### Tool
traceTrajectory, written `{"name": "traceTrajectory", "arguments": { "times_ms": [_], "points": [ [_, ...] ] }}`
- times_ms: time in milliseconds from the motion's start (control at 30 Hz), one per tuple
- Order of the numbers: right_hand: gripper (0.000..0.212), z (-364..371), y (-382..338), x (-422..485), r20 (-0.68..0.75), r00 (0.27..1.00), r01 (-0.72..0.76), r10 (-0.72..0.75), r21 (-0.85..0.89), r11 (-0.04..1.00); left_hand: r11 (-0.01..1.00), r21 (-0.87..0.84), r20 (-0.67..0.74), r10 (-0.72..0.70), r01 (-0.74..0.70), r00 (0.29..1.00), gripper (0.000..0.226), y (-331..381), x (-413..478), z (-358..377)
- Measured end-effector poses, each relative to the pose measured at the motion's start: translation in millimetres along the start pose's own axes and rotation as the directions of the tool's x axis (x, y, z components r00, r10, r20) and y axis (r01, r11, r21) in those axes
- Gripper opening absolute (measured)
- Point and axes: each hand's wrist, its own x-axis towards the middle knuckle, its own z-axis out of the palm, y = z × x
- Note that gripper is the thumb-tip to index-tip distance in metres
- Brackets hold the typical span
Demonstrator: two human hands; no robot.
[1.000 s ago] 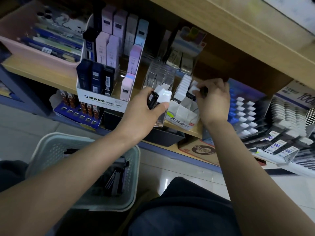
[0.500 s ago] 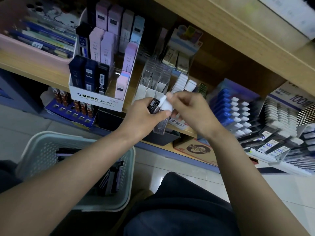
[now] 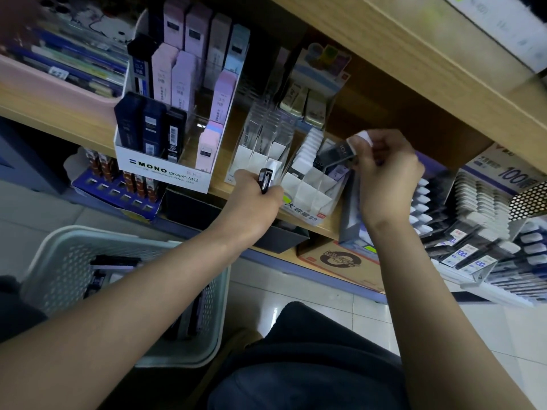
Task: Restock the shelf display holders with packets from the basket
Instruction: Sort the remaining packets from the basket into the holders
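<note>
My right hand: pinching a flat dark packet, white-capped, above the white card holder. My left hand: gripping slim glossy packets.

The white display box reads "MONO graph MG"; its pink packets read "0.5 HB".

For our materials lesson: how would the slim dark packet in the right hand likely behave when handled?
The packet is probably stiff: it juts straight from the right hand. Likely light, since a pinch at one end holds it. Flat sides suggest it won't roll.
</note>
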Motion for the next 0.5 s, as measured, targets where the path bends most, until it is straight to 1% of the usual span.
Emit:
{"name": "traceTrajectory", "arguments": {
  "times_ms": [67,100,200,300,400,500],
  "points": [
    [0.015,0.1,1.2,3.4,-0.046,0.999,0.023,-0.024,-0.015,1.000,1.000,0.011,0.007,0.021,-0.021,1.000,0.016,0.7,-1.5,0.1],
    [0.014,1.0,2.4,4.0,-0.047,0.998,0.027,-0.029,-0.025,0.999,0.999,0.021,0.010,0.034,-0.035,0.999,0.012,1.2,-2.5,0.2],
    [0.012,8.1,8.1,2.3,0.019,0.999,0.034,-0.033,-0.076,0.997,0.998,0.026,0.015,0.060,-0.060,0.998,0.007,2.5,-5.1,0.5],
    [0.014,15.3,12.8,1.2,0.090,0.996,0.041,-0.030,-0.126,0.991,0.998,-0.017,0.027,0.053,-0.053,0.998,0.008,3.8,-5.8,0.0],
    [0.016,17.9,11.1,1.7,0.075,0.997,0.041,-0.032,-0.124,0.991,0.998,-0.009,0.050,0.057,-0.057,0.997,0.017,4.7,-7.2,-0.4],
    [0.016,19.1,8.9,2.1,0.069,0.997,0.050,-0.043,-0.102,0.994,0.997,0.011,0.062,0.069,-0.070,0.996,0.019,4.5,-8.8,-0.7]
  ]
}}
